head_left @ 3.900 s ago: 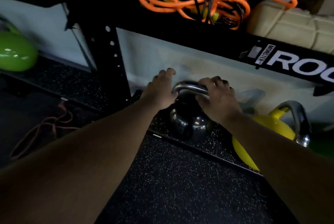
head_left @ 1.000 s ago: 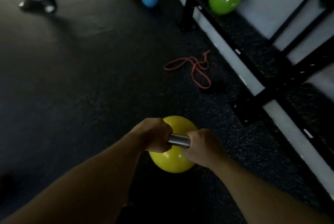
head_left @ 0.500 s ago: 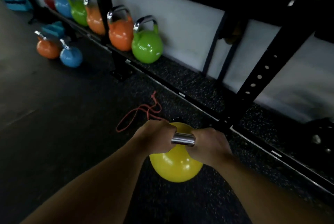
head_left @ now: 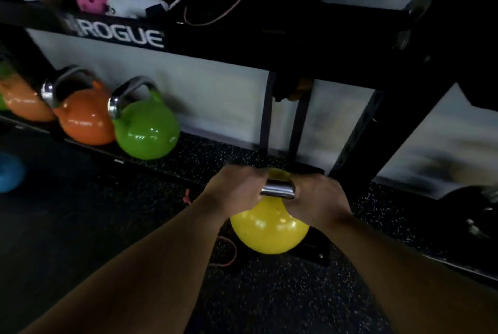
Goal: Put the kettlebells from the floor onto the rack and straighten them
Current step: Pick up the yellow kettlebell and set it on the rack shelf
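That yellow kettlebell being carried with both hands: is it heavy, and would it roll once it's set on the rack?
Probably heavy for its size: both the left hand and right hand grip the yellow kettlebell by its steel handle. Its glossy round body might rock or roll if set down off-centre. The green kettlebell sits upright, suggesting a flat base.

The low shelf (head_left: 215, 155) is bare at 12 o'clock, between the green kettlebell (head_left: 147, 131) and black post (head_left: 361, 139).

Yellow kettlebell (head_left: 269, 228), green kettlebell (head_left: 147, 131), orange kettlebell (head_left: 83, 123), black speckled floor (head_left: 283, 293).
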`<state>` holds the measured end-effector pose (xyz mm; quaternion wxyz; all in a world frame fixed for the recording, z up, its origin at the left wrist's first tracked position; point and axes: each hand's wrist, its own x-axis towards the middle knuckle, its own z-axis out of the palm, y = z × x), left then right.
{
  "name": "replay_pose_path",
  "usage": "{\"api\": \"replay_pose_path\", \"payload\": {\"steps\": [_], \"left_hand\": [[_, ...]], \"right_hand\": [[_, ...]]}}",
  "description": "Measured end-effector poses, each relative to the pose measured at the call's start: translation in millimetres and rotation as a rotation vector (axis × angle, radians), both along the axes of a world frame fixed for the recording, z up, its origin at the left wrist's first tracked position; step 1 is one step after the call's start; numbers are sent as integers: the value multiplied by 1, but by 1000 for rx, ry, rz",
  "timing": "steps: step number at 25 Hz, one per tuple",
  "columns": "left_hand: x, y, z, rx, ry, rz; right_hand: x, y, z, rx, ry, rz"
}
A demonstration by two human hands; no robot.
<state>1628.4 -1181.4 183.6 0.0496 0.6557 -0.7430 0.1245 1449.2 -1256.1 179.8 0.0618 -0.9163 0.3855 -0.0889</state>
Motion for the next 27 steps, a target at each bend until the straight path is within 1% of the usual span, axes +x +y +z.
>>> {"api": "replay_pose_path", "payload": {"steps": [3,9,16,20,25,27], "left_hand": [[30,-46,0,10,-16,-42],[67,-117,-8,-10,137,-95],[76,-142,-16,4,245,-41],[77,-152,-15,104,371,-10],[71,-146,-10,155,461,65],[68,-139,-6,150,524,109]], "right_hand": [[27,-29,0,-44,-49,-82],[64,-80,-4,43,-126,-224],[79,-106,-8,81,-185,-247],[80,-118,-12,90,-191,-254],[80,-113,-9,156,-158,-277],[79,-109,0,132,-86,-276]]}}
